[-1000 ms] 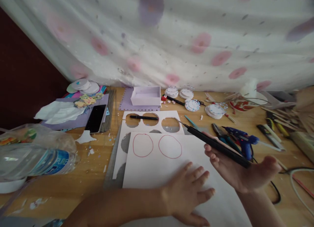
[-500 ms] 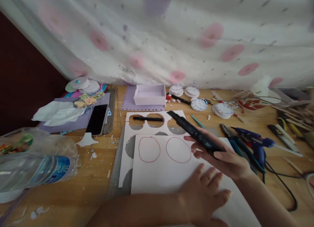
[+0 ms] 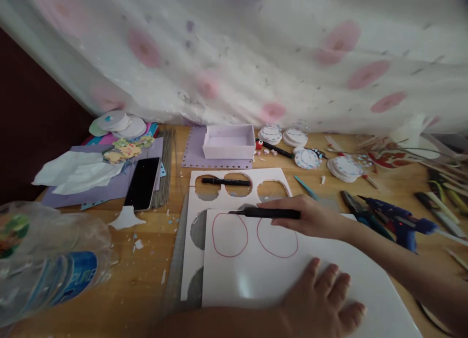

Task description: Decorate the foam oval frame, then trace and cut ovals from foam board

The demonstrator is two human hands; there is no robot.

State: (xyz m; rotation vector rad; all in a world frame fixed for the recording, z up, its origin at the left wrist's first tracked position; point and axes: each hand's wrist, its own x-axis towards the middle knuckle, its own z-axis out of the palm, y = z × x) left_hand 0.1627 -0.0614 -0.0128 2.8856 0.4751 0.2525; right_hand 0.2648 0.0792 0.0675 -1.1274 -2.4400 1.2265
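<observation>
White foam board point(image 3: 292, 274) lies nearest us on the wooden surface point(image 3: 120, 274), close to its near edge, and our left hand point(image 3: 321, 301) rests flat on it, fingers point(image 3: 338, 284) spread wide and holding nothing, only pressing the sheet down. Just beyond, two red circles point(image 3: 230, 234) are drawn side by side near the board's far edge. Our right hand point(image 3: 310, 216) reaches in from the right and grips a black cutting pen point(image 3: 268, 213), fingers closed round its rear half. The pen's long axis runs nearly level from right to left, along the board's far edge, with its thin tip point(image 3: 234, 212) pointing left and lying just above the left circle. So the drawn lines sit directly toward us from the tip, and the right hand is the nearer one to them; the left hand lies well apart, lower on the sheet.

Under the board, a second white sheet with round holes point(image 3: 237, 175) sticks out toward the far edge, and a black marker point(image 3: 225, 181) lies across it. To the right lie pliers point(image 3: 353, 209) and a blue glue gun point(image 3: 397, 221). To the left sits a phone point(image 3: 142, 183), and a plastic bottle point(image 3: 47, 274) fills the near left corner. Farther back stands a small white box point(image 3: 228, 140) before the dotted curtain point(image 3: 237, 50).
</observation>
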